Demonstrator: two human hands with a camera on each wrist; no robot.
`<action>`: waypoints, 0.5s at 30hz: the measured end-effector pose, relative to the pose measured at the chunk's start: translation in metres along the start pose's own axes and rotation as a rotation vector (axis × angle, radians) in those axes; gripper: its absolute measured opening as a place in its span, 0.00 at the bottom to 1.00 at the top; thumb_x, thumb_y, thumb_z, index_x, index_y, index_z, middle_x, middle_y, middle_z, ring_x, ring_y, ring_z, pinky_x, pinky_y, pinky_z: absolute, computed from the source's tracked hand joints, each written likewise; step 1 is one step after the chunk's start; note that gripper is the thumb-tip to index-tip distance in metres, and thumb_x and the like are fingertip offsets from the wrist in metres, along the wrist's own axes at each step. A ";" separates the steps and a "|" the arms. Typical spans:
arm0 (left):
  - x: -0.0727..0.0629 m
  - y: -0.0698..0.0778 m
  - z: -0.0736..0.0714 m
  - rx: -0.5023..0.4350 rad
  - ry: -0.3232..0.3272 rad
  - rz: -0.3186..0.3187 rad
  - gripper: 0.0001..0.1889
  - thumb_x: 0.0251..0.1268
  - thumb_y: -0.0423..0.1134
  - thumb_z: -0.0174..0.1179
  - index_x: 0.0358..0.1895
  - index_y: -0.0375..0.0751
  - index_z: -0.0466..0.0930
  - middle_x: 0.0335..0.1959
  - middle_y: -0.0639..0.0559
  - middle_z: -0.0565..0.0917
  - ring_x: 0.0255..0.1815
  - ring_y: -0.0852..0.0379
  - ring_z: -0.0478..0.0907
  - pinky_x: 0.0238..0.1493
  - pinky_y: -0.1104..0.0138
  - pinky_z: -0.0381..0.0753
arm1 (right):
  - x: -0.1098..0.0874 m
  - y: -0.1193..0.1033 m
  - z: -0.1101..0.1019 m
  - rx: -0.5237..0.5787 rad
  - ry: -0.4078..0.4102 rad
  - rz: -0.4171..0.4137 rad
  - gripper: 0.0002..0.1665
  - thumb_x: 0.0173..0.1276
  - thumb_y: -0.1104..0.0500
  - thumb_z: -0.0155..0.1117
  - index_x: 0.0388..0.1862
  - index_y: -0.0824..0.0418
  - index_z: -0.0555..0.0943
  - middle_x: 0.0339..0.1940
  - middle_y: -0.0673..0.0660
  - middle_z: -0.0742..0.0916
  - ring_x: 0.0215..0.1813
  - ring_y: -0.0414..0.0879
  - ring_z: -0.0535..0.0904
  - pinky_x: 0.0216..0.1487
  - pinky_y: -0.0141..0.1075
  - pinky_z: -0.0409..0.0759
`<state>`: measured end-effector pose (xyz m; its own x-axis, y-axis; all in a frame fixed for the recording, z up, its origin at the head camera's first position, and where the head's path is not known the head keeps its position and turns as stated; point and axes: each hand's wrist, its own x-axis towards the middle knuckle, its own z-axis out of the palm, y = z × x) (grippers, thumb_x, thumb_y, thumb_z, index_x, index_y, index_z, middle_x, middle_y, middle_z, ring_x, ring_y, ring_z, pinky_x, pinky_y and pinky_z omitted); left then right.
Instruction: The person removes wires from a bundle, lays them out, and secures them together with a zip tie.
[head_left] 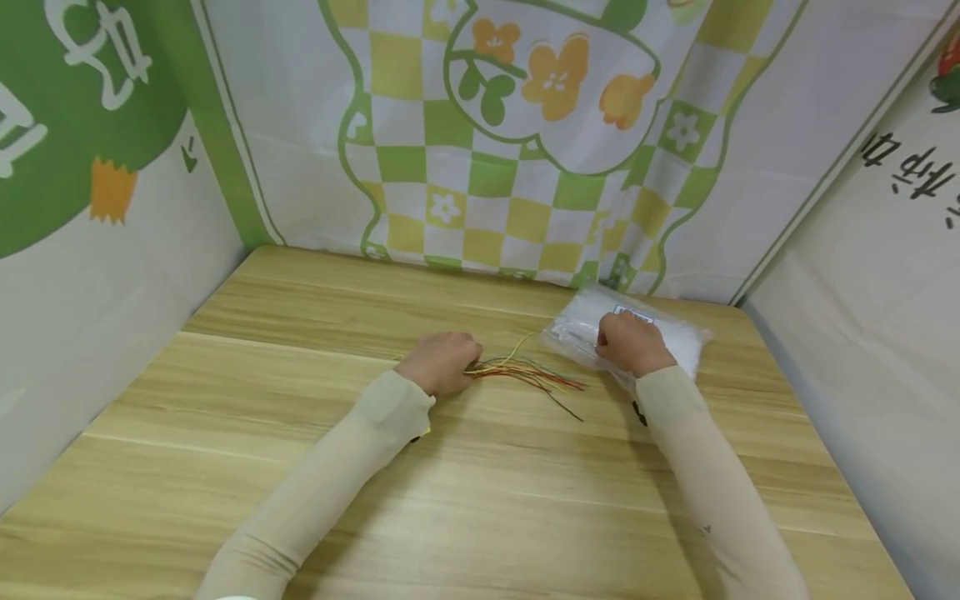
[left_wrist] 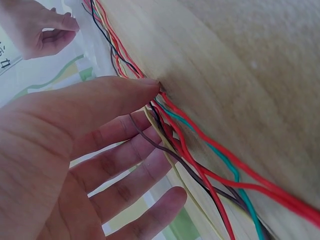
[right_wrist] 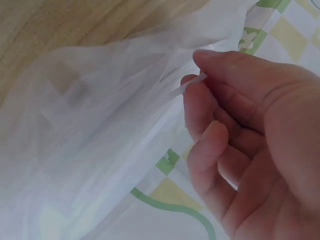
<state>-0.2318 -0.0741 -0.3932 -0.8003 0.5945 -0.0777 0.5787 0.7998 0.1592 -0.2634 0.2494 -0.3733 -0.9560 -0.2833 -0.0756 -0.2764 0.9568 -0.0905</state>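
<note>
My left hand grips a bundle of thin colored wires near the middle of the table. In the left wrist view, the thumb and fingers close around red, green, yellow, black and brown strands. The wires' loose ends fan out toward the right. Over the clear plastic bag, my right hand pinches a narrow white cable tie between thumb and index finger. The tie's far part merges with the whitish bag, so its full length is hidden.
The wooden table has a printed curtain along its back edge and white cloth walls on both sides. A small white label shows on the bag, partly behind the right hand.
</note>
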 end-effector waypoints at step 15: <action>-0.002 0.002 -0.003 -0.014 -0.010 -0.008 0.06 0.70 0.37 0.71 0.43 0.41 0.85 0.44 0.49 0.87 0.37 0.56 0.77 0.42 0.60 0.81 | -0.003 -0.003 -0.013 -0.067 0.209 -0.077 0.10 0.70 0.65 0.67 0.29 0.58 0.90 0.29 0.55 0.91 0.30 0.50 0.84 0.34 0.48 0.83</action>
<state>-0.2297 -0.0740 -0.3898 -0.8033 0.5889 -0.0886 0.5700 0.8034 0.1721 -0.2608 0.2481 -0.3595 -0.9294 -0.3427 0.1369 -0.3486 0.9370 -0.0210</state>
